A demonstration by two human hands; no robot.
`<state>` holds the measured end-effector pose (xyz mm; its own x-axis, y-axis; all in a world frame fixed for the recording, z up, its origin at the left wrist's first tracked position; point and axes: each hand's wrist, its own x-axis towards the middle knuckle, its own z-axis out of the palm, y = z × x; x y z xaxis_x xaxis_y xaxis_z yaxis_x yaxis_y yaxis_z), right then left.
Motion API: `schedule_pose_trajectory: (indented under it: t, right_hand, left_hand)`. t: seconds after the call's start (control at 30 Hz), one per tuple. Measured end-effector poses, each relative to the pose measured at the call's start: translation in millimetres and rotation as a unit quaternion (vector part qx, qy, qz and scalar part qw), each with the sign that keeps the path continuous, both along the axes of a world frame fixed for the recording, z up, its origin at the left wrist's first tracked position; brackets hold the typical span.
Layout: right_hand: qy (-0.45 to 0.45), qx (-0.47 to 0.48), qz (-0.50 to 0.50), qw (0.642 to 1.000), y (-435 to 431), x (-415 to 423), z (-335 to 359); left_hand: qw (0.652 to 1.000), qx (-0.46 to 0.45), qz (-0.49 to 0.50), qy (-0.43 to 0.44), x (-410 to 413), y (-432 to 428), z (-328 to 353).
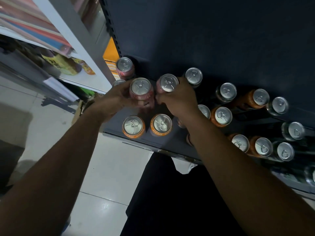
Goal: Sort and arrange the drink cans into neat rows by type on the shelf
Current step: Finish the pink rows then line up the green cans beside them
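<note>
"So, what fills most of the view?"

"A dark shelf (172,142), running from the middle left down toward the lower right. Pale floor tiles (105,176) lie below it, and a white shelving unit (76,40) stands to its left."

"And the hands?"

"Both are at the shelf's left end. The left hand (117,97) has its fingers curled round a pink can (140,86). The right hand (177,99) grips a second pink can (167,82) from the right side. The two held cans are upright, side by side and nearly touching. Whether they rest on the shelf or are lifted, I cannot tell."

"Any more pink?"

"A third pink can (125,65) stands behind them, in the back left corner."

"The other cans?"

"At the front edge, just in front of the held pair, a front orange can (133,125) stands beside a second orange can (161,123). Just right of the right wrist is a middle orange can (222,115). Farther right the types are mixed: a dark can (193,75) near the right fingertips, a second dark can (227,91) beyond it, then a far orange can (260,97)."

"Smallest thing?"

"A can top (118,82) peeking out behind the left hand, colour hidden."
</note>
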<state>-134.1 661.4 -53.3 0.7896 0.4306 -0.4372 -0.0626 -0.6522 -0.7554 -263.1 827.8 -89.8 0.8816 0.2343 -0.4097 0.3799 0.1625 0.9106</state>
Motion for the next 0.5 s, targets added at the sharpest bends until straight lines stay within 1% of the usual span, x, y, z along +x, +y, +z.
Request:
schedule_pose_trajectory:
  t: [0.1,0.2,0.27,0.37,0.5]
  right_hand:
    - [0.025,0.051,-0.023,0.998,-9,0,26]
    - [0.088,0.123,-0.055,0.987,-19,0,49]
    - [0.121,0.165,-0.088,0.975,-26,0,65]
    - [0.16,0.204,-0.142,0.955,-30,-1,81]
    - [0.217,0.255,-0.19,0.923,-37,0,93]
  left_hand:
    - [0.997,-0.028,0.065,-0.022,-5,-9,23]
    - [0.992,-0.075,0.099,-0.029,-9,-19,47]
    - [0.988,-0.091,0.115,-0.04,-10,-26,67]
    - [0.979,-0.109,0.159,-0.067,-7,-38,85]
    - [0.963,-0.124,0.232,-0.064,4,-53,112]
